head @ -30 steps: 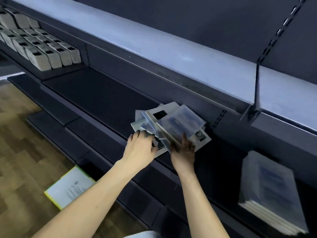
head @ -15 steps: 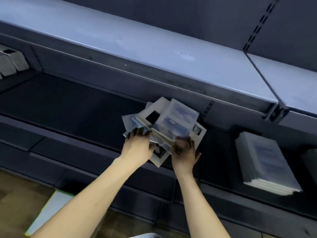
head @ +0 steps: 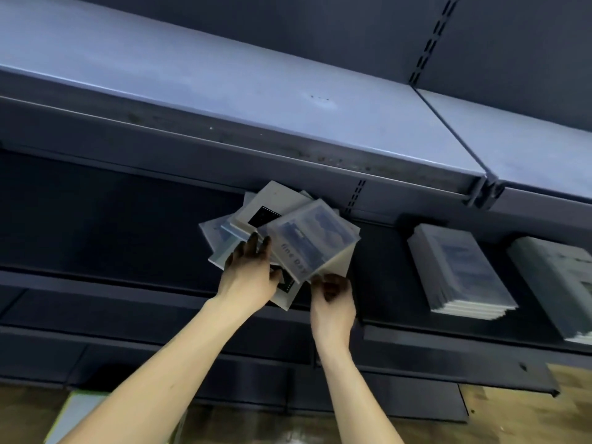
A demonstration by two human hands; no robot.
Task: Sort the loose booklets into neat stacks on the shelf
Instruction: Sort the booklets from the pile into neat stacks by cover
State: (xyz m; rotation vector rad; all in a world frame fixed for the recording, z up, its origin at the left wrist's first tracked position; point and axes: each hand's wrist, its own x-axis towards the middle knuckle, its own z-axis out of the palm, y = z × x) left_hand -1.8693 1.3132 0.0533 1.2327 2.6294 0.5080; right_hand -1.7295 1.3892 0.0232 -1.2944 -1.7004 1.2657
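Loose booklets point(head: 282, 238) lie fanned in a messy pile on the dark shelf point(head: 96, 219), just left of the blue-cover stack point(head: 461, 270). Left hand point(head: 250, 277) lies flat on the pile w/ fingers spread, pressing, not gripping. Right hand point(head: 333, 299) pinches the near corner of the top blue booklet point(head: 312, 240), lifting that edge.

Judgement: thin, light, bendy; plastic sleeves look slick, so they'll slide over each other. Best grip is thumb over, fingers under at a spine edge, not a floppy corner.

No bins or boxes here; the shelf holds it all. A second, paler stack point(head: 557, 283) sits right of the blue-cover stack, edges fairly squared.
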